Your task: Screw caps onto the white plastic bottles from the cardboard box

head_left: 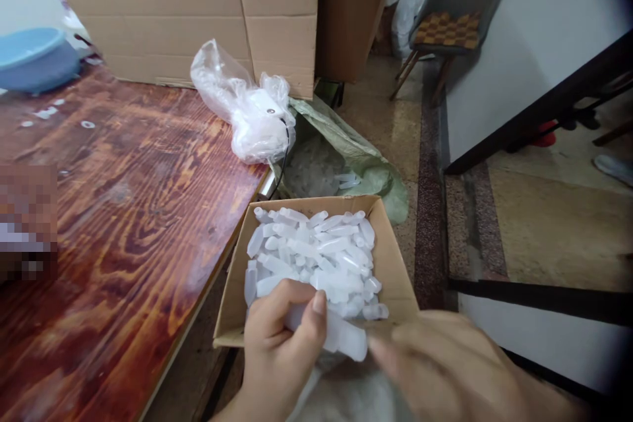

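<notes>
My left hand [284, 343] is closed around a small translucent white plastic bottle [346, 339], with the thumb pressed along its side. The bottle lies tilted, its wide end pointing right. Close by that end is my right hand [440, 362], smeared by motion, so its fingers cannot be read clearly. Just beyond both hands, an open cardboard box [395, 270] holds a heap of similar white plastic bottles [316, 244]. The near part of the box is hidden behind my hands.
A wood-grained table [148, 211] runs along the left, with a blue basin [37, 59], a large cardboard sheet [188, 20] and a clear plastic bag [262, 119] on it. Behind the box sits an open green sack [380, 178]. A chair [448, 30] stands farther back.
</notes>
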Demonstrator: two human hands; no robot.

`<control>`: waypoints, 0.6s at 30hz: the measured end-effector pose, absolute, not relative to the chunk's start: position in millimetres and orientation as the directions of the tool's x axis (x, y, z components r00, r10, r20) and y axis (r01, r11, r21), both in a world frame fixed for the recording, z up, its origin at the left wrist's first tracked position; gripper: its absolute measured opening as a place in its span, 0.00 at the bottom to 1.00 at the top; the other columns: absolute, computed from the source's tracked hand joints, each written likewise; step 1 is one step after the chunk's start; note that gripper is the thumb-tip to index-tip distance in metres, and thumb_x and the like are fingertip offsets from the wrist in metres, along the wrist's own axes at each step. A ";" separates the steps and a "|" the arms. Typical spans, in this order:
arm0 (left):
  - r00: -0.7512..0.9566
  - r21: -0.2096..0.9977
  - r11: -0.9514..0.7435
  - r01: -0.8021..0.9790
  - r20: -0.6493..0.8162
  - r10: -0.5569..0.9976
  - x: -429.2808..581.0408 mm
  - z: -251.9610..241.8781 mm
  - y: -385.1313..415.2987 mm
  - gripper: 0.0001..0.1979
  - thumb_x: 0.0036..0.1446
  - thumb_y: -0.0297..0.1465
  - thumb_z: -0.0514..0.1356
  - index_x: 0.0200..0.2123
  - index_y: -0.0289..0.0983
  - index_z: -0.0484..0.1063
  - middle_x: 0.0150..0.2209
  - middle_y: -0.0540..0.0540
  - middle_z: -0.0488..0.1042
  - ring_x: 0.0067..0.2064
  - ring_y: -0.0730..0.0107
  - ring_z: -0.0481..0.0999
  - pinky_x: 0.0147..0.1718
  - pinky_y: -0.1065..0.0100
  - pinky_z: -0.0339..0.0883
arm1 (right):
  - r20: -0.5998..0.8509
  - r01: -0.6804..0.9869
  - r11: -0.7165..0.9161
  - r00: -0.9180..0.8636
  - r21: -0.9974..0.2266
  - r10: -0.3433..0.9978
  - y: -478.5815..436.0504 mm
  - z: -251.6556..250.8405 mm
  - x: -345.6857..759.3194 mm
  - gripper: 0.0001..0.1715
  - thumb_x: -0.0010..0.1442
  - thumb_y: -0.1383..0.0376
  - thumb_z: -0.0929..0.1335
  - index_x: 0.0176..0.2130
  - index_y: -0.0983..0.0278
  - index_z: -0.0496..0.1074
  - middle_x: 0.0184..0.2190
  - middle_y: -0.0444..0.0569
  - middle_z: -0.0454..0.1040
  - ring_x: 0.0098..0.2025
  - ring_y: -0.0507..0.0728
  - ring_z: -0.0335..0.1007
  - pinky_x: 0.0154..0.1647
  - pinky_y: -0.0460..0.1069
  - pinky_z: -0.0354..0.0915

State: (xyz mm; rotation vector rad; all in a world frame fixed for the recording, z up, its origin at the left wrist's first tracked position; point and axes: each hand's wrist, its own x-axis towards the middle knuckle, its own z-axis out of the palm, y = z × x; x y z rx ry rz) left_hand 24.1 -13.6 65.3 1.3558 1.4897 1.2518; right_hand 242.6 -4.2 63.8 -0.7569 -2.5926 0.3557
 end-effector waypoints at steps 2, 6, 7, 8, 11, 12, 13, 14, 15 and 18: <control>-0.172 0.965 -0.031 0.261 0.078 0.982 21.5 67.0 -12.5 0.14 0.59 0.35 0.61 0.22 0.39 0.69 0.15 0.55 0.61 0.16 0.76 0.58 0.16 0.74 0.52 | 0.300 0.469 0.820 -0.771 -0.328 0.561 -0.6 65.5 240.7 0.22 0.68 0.66 0.62 0.61 0.61 0.62 0.30 0.44 0.78 0.28 0.54 0.75 0.29 0.49 0.71; -0.215 0.977 0.116 0.178 -0.077 0.974 30.5 71.6 -14.2 0.16 0.59 0.39 0.61 0.21 0.39 0.69 0.14 0.55 0.60 0.15 0.76 0.57 0.15 0.73 0.51 | 0.370 0.519 0.779 -0.687 -0.353 0.625 3.4 74.9 231.7 0.24 0.69 0.54 0.61 0.57 0.67 0.63 0.31 0.49 0.80 0.28 0.55 0.77 0.28 0.49 0.72; -0.216 0.976 0.169 0.139 -0.136 0.967 36.1 72.4 -16.5 0.16 0.59 0.41 0.61 0.22 0.39 0.69 0.13 0.56 0.58 0.14 0.77 0.55 0.14 0.73 0.49 | 0.412 0.506 0.784 -0.667 -0.360 0.620 2.3 76.9 229.0 0.23 0.69 0.55 0.62 0.56 0.67 0.63 0.32 0.49 0.81 0.29 0.55 0.78 0.29 0.49 0.72; -0.214 0.970 0.222 0.100 -0.197 0.957 42.4 72.6 -19.6 0.17 0.59 0.43 0.60 0.23 0.40 0.69 0.13 0.57 0.56 0.13 0.78 0.53 0.13 0.73 0.48 | 0.449 0.503 0.780 -0.638 -0.372 0.626 0.0 78.0 226.5 0.21 0.69 0.57 0.63 0.55 0.66 0.63 0.32 0.49 0.81 0.30 0.56 0.78 0.30 0.49 0.73; -0.246 0.968 0.238 0.074 -0.214 0.945 58.4 70.9 -32.4 0.16 0.62 0.45 0.57 0.28 0.41 0.70 0.13 0.57 0.58 0.12 0.78 0.54 0.11 0.73 0.46 | 0.460 0.506 0.681 -0.504 -0.529 0.731 -10.9 74.5 221.1 0.16 0.69 0.63 0.62 0.55 0.63 0.63 0.33 0.48 0.81 0.31 0.56 0.79 0.35 0.49 0.74; -0.266 0.980 0.153 0.123 -0.116 0.957 60.7 69.9 -35.6 0.13 0.63 0.43 0.57 0.31 0.42 0.72 0.15 0.55 0.62 0.12 0.77 0.57 0.11 0.73 0.49 | 0.423 0.482 0.613 -0.451 -0.626 0.786 -14.7 71.5 220.2 0.16 0.69 0.62 0.62 0.55 0.61 0.63 0.34 0.48 0.81 0.31 0.56 0.79 0.35 0.49 0.74; -0.266 0.979 0.020 0.203 0.035 0.963 60.8 69.0 -36.7 0.10 0.64 0.41 0.56 0.35 0.43 0.73 0.17 0.53 0.67 0.14 0.75 0.62 0.12 0.72 0.53 | 0.354 0.436 0.523 -0.413 -0.732 0.839 -17.9 68.0 219.7 0.16 0.68 0.60 0.63 0.54 0.59 0.65 0.35 0.48 0.81 0.32 0.56 0.79 0.34 0.48 0.74; -0.226 0.944 -0.135 0.301 0.208 0.952 58.8 68.3 -34.5 0.08 0.64 0.40 0.56 0.39 0.44 0.73 0.21 0.51 0.71 0.16 0.72 0.67 0.14 0.71 0.58 | 0.260 0.369 0.401 -0.375 -0.839 0.890 -20.2 64.5 219.6 0.15 0.67 0.59 0.64 0.53 0.57 0.66 0.34 0.47 0.80 0.30 0.56 0.78 0.31 0.47 0.74; -0.146 0.874 -0.279 0.398 0.361 0.921 55.1 67.7 -28.2 0.07 0.64 0.38 0.56 0.42 0.45 0.72 0.25 0.48 0.74 0.20 0.69 0.72 0.17 0.69 0.63 | 0.139 0.276 0.239 -0.337 -0.931 0.931 -21.4 61.2 219.7 0.15 0.66 0.57 0.65 0.52 0.56 0.68 0.32 0.46 0.79 0.28 0.54 0.77 0.26 0.45 0.72; 0.120 0.614 -0.506 0.606 0.558 0.821 38.3 62.2 17.2 0.07 0.63 0.32 0.57 0.44 0.44 0.70 0.32 0.46 0.78 0.33 0.61 0.79 0.31 0.62 0.73 | -0.269 -0.173 -0.318 -0.257 -0.932 0.928 -19.1 54.1 222.6 0.17 0.65 0.55 0.66 0.52 0.55 0.69 0.26 0.40 0.72 0.16 0.48 0.66 0.14 0.41 0.61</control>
